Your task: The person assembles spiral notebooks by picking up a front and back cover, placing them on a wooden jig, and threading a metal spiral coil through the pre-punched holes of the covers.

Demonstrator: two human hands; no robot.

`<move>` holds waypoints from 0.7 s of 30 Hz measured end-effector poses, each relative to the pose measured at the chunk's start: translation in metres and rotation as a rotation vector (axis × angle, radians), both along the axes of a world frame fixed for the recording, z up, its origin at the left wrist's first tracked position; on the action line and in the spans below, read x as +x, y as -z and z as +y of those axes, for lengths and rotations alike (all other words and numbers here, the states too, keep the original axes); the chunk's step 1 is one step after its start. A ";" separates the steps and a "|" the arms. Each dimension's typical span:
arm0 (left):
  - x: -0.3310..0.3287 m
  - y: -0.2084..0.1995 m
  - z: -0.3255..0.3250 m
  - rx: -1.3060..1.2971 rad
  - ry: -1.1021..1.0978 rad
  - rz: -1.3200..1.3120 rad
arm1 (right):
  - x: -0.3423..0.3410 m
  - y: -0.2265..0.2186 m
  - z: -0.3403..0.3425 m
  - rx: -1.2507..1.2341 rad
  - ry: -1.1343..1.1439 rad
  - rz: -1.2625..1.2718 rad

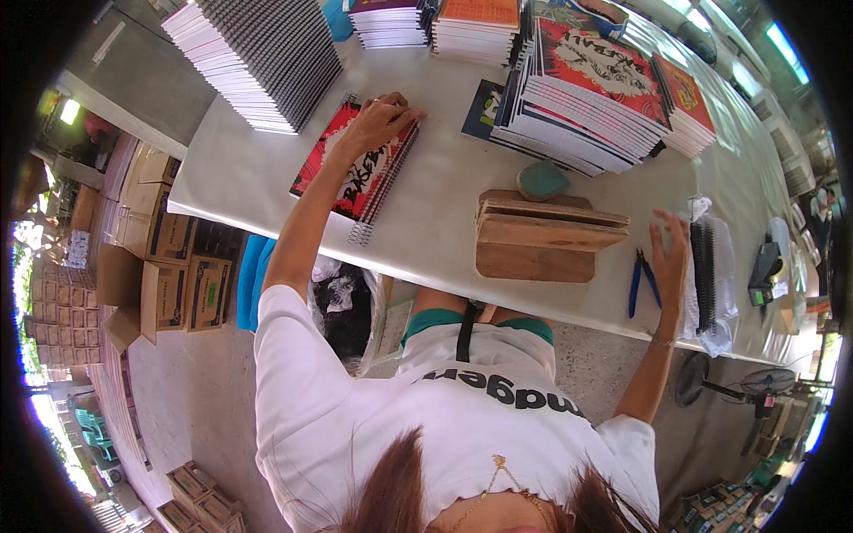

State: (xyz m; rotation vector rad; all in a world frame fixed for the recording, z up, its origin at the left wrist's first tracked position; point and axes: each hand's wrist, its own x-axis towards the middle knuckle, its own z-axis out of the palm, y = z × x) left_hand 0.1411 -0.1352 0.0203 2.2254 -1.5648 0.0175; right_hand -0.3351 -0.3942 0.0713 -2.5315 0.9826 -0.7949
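A red spiral notebook (355, 178) with black lettering and a drawing lies slanted at the left of the table. Its black coil (388, 182) runs down the right side and sticks out past the near corner. My left hand (380, 124) is over the notebook's far end, fingers bent around its edge beside the coil; the fingertips are partly hidden. My right hand (672, 253) is at the right, fingers apart and nothing in it. Just left of it lie blue-handled pliers (641, 282); to its right is a plastic-wrapped bundle of black coils (705, 275).
A wooden stand (538, 235) with upright slats is mid-table, a teal-topped round object (542, 180) behind it. A tall stack of spiral notebooks (267, 62) stands far left, a large stack of red-covered books (595, 98) far right. Cardboard boxes (178, 284) sit left of the table; a fan (711, 382) stands right.
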 end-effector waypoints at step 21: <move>-0.100 -0.077 0.008 -0.522 0.020 -0.084 | 0.121 -0.080 -0.104 0.566 -0.181 -0.462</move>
